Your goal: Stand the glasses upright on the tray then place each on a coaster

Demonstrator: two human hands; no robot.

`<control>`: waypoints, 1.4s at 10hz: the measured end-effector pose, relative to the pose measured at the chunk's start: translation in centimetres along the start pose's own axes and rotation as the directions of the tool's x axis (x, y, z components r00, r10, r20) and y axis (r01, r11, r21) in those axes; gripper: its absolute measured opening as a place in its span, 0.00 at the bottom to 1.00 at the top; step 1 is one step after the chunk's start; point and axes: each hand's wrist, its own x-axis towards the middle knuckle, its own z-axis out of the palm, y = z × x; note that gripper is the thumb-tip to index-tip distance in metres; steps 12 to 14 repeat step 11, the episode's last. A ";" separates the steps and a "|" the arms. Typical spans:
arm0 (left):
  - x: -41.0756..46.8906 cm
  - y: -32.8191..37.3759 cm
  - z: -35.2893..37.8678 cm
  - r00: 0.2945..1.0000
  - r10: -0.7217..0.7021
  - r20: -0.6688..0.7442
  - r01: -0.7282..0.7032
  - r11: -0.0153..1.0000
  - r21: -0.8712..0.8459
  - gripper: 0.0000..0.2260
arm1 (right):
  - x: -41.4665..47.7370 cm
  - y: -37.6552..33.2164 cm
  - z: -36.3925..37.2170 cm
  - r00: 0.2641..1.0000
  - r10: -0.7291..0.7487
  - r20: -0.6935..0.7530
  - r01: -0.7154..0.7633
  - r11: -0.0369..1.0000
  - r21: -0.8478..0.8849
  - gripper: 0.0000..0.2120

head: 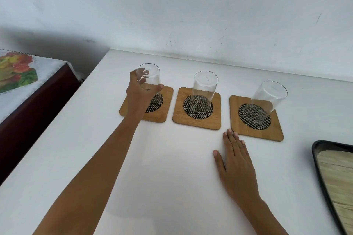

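Three clear glasses stand upright in a row, each over a square wooden coaster with a dark woven centre. My left hand is wrapped around the left glass, which sits at the left coaster; whether it touches the coaster I cannot tell. The middle glass rests on the middle coaster. On the right coaster stands the right glass. My right hand lies flat on the white table, fingers apart, just in front of the right coaster. The dark-rimmed tray shows at the right edge.
The white table runs against a white wall at the back. To the left, beyond the table's edge, stands a dark red piece of furniture with a cloth printed with fruit.
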 end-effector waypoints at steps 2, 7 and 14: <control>-0.3 -0.1 -0.2 1.000 0.011 0.012 -0.011 1.000 0.022 0.31 | 0.0 0.0 0.0 1.000 0.000 0.000 0.000 1.000 -0.001 0.31; -0.9 0.1 -1.2 1.000 -0.001 0.012 0.001 1.000 0.009 0.32 | 0.0 -0.1 0.0 1.000 0.001 -0.013 -0.001 1.000 0.003 0.30; -7.6 0.2 -2.3 0.993 0.074 -0.090 -0.064 0.992 0.113 0.39 | 0.2 -0.2 0.0 0.999 0.025 -0.035 -0.023 0.999 0.047 0.29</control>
